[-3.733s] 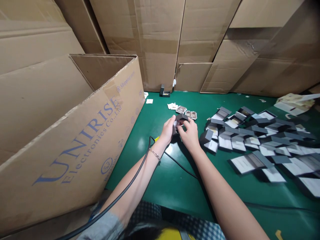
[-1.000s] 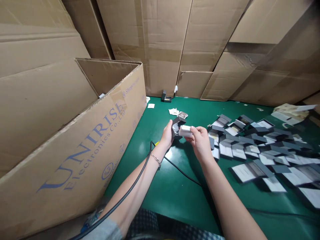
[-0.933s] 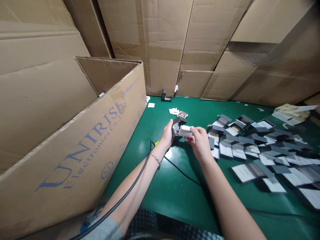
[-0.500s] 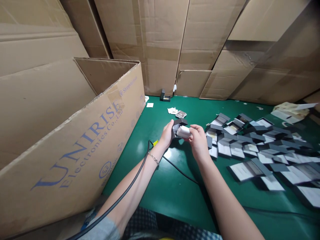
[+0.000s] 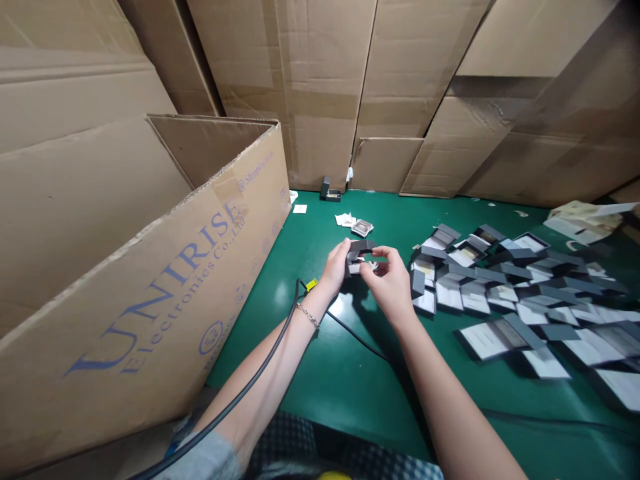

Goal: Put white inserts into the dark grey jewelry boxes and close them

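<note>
My left hand (image 5: 336, 268) is closed around a small dark hinged box (image 5: 361, 247), whose lid stands up at the far side. At the box's right side is my right hand (image 5: 390, 279), thumb and fingers pinched on a white packet (image 5: 356, 269) at the box opening. My fingers cover most of the packet, so how deep it sits inside cannot be told. Just beyond my hands lie a small packaged item (image 5: 363, 228) and a crumpled white paper (image 5: 345, 219) on the green table (image 5: 320, 373).
Many open dark boxes with white inserts (image 5: 475, 298) spread over the right side. A large printed carton (image 5: 215, 267) stands at left, and cardboard walls (image 5: 320, 87) rise behind. One open box (image 5: 331, 194) sits at the back. A black cable (image 5: 265, 373) crosses my left arm.
My right hand has moved slightly left, bringing the white packet from the box's front right into its opening. My left hand still holds the box in nearly the same place.
</note>
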A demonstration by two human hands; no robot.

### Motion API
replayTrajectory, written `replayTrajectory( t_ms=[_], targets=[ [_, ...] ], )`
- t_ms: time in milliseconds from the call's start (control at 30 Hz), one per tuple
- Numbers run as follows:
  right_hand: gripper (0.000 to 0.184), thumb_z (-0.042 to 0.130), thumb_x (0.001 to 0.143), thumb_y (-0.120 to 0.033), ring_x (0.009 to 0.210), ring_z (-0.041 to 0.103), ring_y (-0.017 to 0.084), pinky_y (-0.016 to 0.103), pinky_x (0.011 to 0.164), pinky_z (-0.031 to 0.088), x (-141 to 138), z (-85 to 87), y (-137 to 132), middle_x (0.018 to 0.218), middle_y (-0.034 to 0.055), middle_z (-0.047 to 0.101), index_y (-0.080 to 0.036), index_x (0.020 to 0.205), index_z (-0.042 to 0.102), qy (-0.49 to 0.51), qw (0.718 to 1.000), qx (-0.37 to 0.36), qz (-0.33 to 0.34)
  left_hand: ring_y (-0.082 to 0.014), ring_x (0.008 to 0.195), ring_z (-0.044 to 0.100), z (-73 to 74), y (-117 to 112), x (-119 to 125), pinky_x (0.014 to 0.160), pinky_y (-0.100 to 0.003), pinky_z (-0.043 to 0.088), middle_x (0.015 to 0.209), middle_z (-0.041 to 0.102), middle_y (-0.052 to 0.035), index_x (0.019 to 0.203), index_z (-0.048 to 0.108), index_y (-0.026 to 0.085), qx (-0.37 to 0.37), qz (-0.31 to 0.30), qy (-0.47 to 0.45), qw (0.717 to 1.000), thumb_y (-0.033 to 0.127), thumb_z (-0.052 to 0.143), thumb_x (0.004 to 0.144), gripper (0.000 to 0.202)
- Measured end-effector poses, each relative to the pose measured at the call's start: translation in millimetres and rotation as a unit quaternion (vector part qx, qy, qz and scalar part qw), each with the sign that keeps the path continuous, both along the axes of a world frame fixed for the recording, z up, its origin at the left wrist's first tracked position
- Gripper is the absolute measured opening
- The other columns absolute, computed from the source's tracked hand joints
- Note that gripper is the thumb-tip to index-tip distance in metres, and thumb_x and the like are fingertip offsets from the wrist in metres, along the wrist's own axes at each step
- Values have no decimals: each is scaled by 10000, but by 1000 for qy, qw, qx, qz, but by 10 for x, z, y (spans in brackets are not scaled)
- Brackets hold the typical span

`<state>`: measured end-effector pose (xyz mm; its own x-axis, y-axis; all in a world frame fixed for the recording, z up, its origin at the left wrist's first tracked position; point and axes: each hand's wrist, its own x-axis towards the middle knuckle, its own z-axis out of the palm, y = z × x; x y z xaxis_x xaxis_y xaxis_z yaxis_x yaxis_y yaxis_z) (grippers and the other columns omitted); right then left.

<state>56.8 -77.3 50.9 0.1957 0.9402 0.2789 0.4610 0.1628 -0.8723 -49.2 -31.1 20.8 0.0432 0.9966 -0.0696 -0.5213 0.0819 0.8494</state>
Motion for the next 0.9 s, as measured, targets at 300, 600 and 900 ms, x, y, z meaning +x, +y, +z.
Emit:
replayTrajectory(
  t_ms=[300, 600, 900],
  targets=[
    [288, 669, 692, -411, 970, 592, 186, 344, 864, 496, -117, -181, -1, 1069, 81, 610, -188, 863, 607, 117, 992, 45, 9, -180, 811, 624, -40, 13, 46, 742, -271, 465, 868, 674, -95, 887, 627, 131, 0, 39, -48, 998, 554, 549, 781, 443],
    [282, 651, 700, -367, 1071, 559, 211, 374, 905, 487, -126, -183, -5, 1151, 99, 570, -194, 915, 596, 67, 997, 42, 16, -182, 842, 621, -22, -10, 45, 761, -271, 466, 909, 676, -96, 909, 624, 134, 5, 33, -33, 999, 541, 543, 791, 431],
    [488, 743, 602, -322, 1005, 603, 191, 380, 954, 481, -168, -206, 23, 1066, 63, 553, -185, 1004, 502, 226, 974, 28, 14, -189, 892, 619, -78, 35, 48, 837, -290, 445, 912, 680, -90, 919, 647, 134, -3, 27, -33, 999, 536, 556, 783, 434]
  ],
)
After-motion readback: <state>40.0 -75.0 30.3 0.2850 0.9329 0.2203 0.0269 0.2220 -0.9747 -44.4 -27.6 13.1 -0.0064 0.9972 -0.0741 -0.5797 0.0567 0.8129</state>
